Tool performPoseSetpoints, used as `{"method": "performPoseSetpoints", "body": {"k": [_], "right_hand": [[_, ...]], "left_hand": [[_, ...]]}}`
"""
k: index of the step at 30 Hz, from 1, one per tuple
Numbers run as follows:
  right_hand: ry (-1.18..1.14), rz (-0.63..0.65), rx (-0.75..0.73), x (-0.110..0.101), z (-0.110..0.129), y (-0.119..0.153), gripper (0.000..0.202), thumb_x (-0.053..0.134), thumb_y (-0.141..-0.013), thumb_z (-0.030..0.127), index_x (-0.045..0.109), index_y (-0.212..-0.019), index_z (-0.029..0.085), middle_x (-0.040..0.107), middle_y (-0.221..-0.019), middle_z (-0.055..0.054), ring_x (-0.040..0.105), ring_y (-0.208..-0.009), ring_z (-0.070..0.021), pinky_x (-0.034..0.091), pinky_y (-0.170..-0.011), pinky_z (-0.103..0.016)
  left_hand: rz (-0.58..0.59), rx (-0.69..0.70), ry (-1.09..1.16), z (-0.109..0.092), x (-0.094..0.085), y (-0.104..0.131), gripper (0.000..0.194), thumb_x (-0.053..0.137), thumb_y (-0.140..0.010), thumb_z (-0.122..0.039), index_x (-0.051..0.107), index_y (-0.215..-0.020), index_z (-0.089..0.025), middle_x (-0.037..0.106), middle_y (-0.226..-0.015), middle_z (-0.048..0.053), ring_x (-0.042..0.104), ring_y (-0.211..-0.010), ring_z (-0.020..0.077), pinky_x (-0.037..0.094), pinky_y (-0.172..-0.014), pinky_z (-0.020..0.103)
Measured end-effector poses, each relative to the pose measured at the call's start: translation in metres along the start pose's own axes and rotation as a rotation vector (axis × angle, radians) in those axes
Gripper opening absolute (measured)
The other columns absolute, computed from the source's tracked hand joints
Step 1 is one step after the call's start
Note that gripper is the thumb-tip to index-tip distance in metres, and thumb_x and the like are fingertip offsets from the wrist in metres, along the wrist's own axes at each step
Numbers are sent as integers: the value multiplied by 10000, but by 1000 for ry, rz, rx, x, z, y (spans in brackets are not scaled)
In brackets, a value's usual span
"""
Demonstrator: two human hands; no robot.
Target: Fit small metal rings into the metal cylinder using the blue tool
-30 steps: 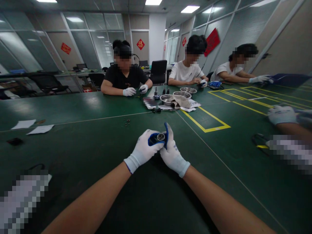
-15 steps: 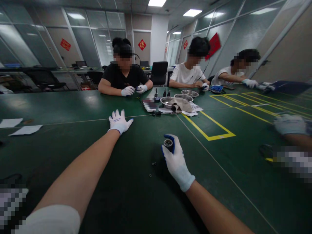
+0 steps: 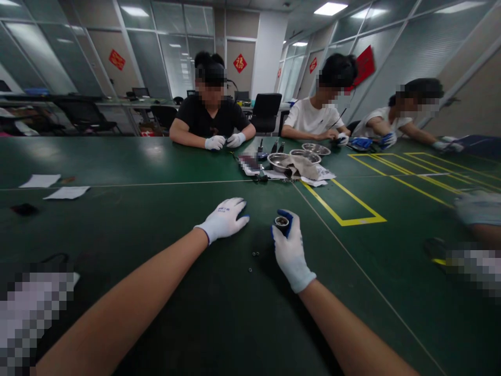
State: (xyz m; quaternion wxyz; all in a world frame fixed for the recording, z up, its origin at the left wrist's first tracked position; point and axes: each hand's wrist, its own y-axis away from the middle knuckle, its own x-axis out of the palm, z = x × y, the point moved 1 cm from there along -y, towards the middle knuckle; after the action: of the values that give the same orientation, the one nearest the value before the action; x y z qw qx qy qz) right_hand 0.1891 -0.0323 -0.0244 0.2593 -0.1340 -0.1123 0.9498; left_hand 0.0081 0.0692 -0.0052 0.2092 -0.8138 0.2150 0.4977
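My right hand (image 3: 291, 250), in a white and blue glove, is wrapped round a small dark cylinder (image 3: 281, 222) with a round metallic opening on top. To its left, my left hand (image 3: 225, 219) hovers over or rests on the green table (image 3: 188, 292), palm down, its gloved fingers loosely spread with nothing seen in them. Between and below the hands lie a pair of tiny metal nuts (image 3: 255, 254) and one more small nut (image 3: 250, 270).
Metal bowls (image 3: 278, 161), a cloth (image 3: 303, 167) and black parts stand at the table's middle. Papers (image 3: 66, 192) lie at left. Yellow tape (image 3: 364, 221) marks the right side. Three people sit opposite; a co-worker's gloved hand (image 3: 477, 209) shows at far right.
My left hand has moved right, closer to my right hand, which keeps hold of the cylinder. The view has shifted slightly. At the far right, a person's arms have spread apart.
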Motion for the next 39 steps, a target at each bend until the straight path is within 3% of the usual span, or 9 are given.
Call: {"method": "performPoseSetpoints", "body": {"k": [3,8,15,21,24,29,32,35,39], "right_hand": [[10,-6,2,4,1,-2,427,597,-813,316,580,-1226,211,699,-1038,-115,668,-958,-294,549,-890,-498],[-46,69,-122,15,11,6,603,608,-834,283,507,-1420,188,711,-1078,-113,688,-977,-272,566,-932,-484],[28,248,-369,33,15,14,827,608,-797,158,358,-1578,256,723,-1139,-69,710,-1009,-240,576,-959,-455],[563,217,-431,34,23,3,512,692,-847,323,658,-1346,213,618,-1345,-168,561,-1217,-376,479,-1012,-554],[806,339,-362,41,29,-2,262,662,-911,361,783,-1117,255,667,-1247,-141,572,-1121,-362,474,-926,-510],[839,371,-303,46,27,-11,213,615,-952,344,795,-1034,267,694,-1187,-112,576,-1067,-312,449,-875,-433],[781,138,-254,10,14,-33,302,525,-987,374,770,-1094,232,671,-1238,-136,574,-1118,-323,446,-906,-442],[881,-177,-46,-59,-9,-69,356,494,-975,396,758,-1115,201,660,-1197,-189,579,-1128,-387,442,-922,-531],[1041,-264,271,-141,-37,-106,376,531,-928,363,748,-1160,162,643,-1201,-250,587,-1155,-448,458,-908,-591]], "left_hand": [[-69,28,244,-22,11,13,482,566,-948,-432,661,-1356,-195,579,-1520,135,498,-1452,285,324,-1251,450],[-353,-63,719,-34,8,31,420,556,-970,-302,628,-1356,-153,619,-1453,155,567,-1381,242,390,-1215,421],[-432,-73,857,-50,15,60,429,768,-809,-236,688,-1224,-162,702,-1289,138,669,-1221,271,477,-1136,446],[-838,-328,853,-38,9,57,242,660,-908,-274,664,-1127,-170,746,-1093,96,716,-1030,231,553,-986,388],[-860,-418,859,-34,5,56,214,644,-927,-310,654,-1087,-169,736,-991,78,710,-902,212,574,-873,354],[-828,-443,896,-37,5,56,200,646,-918,-301,659,-1067,-168,722,-961,70,690,-850,196,568,-787,319],[-818,-453,945,-38,4,57,213,647,-921,-309,657,-1084,-171,724,-947,64,690,-802,184,569,-752,308],[-791,-466,964,-38,3,58,199,645,-927,-310,655,-1069,-171,711,-866,38,672,-717,160,561,-692,277],[-775,-466,936,-42,0,60,158,633,-935,-288,651,-1040,-171,692,-799,19,640,-640,143,546,-631,256]]}}
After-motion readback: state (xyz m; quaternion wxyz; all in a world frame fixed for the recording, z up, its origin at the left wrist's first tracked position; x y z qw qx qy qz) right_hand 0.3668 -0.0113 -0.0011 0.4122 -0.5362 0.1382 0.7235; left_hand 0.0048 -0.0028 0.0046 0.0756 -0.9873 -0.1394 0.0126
